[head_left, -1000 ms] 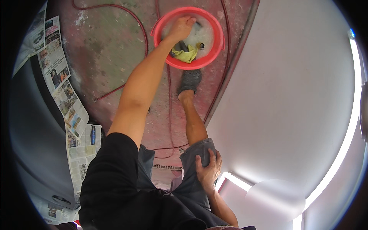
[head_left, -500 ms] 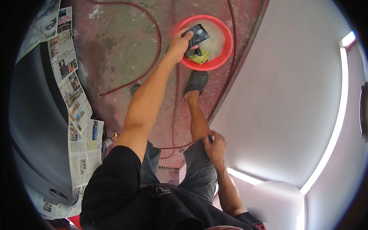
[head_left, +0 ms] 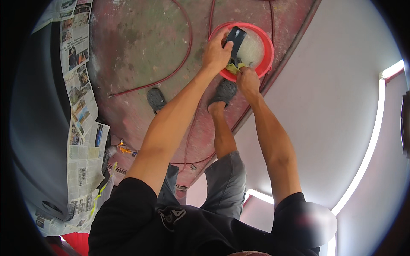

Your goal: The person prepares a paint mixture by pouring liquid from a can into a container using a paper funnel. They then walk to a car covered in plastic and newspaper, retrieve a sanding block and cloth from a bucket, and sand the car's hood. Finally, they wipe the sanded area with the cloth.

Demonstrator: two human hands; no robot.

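Observation:
My left hand (head_left: 217, 53) reaches over the near left side of a red bucket (head_left: 268, 64) and grips a dark, flat rectangular pad (head_left: 236, 39). The thumb lies across the pad's face. A yellow-green cloth (head_left: 232, 68) sits just below the pad, by the near rim. My right hand (head_left: 247, 80) is closed at the rim with its fingertips on the cloth's right end; the fingers are partly hidden. Cloudy, sudsy water (head_left: 252, 48) fills the bucket.
A dark red hose (head_left: 188, 47) curves over the stained floor. At left, newspaper (head_left: 79, 106) edges a dark car panel (head_left: 40, 128). A pale wall (head_left: 324, 98) rises at right. My feet, in grey clogs (head_left: 224, 91), stand near the bucket.
My right hand has left my knee and come up to the cloth at the bucket. The left hand has tilted the dark pad more upright. The view has shifted slightly.

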